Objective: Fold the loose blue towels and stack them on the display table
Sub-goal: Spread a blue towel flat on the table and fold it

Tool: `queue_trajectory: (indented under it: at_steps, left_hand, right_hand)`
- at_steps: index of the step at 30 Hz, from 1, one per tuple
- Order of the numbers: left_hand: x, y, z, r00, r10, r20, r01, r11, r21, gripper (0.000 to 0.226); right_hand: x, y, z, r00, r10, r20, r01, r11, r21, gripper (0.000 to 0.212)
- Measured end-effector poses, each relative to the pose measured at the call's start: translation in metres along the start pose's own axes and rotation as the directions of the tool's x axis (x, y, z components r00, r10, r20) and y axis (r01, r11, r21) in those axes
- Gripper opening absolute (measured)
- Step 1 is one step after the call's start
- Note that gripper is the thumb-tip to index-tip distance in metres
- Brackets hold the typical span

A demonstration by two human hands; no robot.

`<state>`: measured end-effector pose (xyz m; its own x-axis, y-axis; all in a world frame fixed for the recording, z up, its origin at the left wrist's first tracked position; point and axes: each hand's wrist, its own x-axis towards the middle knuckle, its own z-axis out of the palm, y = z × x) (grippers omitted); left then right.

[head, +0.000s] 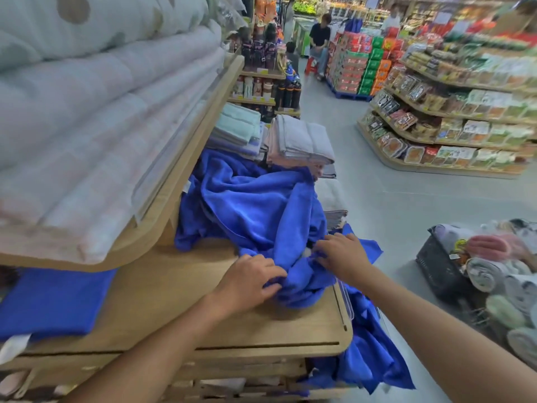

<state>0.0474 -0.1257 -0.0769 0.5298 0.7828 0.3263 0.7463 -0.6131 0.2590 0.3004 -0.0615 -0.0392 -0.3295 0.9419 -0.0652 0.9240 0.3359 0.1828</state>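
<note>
Shop display table (162, 301), left hand (250, 279) and right hand (343, 254) clutching loose blue towels (255, 205), fingertips part-buried

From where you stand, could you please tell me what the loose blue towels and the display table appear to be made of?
The loose blue towels look like plush microfibre or terry, matte: soft crumpled folds, fuzzy nap. The display table seems light wood or wood-look laminate, smooth: faint grain, rounded edges.

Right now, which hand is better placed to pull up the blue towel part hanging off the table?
Probably the right. The right hand grips the towel beside the table edge where the cloth spills over; the left hand holds a bunch further in.
</note>
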Motion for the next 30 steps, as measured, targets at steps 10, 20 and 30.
queue_trajectory:
  at_steps: [10,20,30]
  left_hand:
    - [-0.128,-0.042,-0.059,0.976,-0.108,-0.187,0.059,0.965,-0.254,0.029]
    - [-0.187,-0.024,-0.011,0.956,0.094,0.278,-0.122,0.989,0.087,0.073]
    - [-0.182,-0.014,-0.021,0.978,-0.178,-0.111,0.140,0.947,-0.290,0.024]
  right_hand:
    - [-0.138,-0.050,-0.024,0.918,-0.247,-0.311,0.374,0.801,0.468,0.036]
    - [-0.155,-0.113,0.031,0.992,0.119,0.039,-0.100,0.573,0.813,0.023]
    - [-0.133,-0.086,0.003,0.803,0.457,0.382,-0.390,-0.082,0.917,0.016]
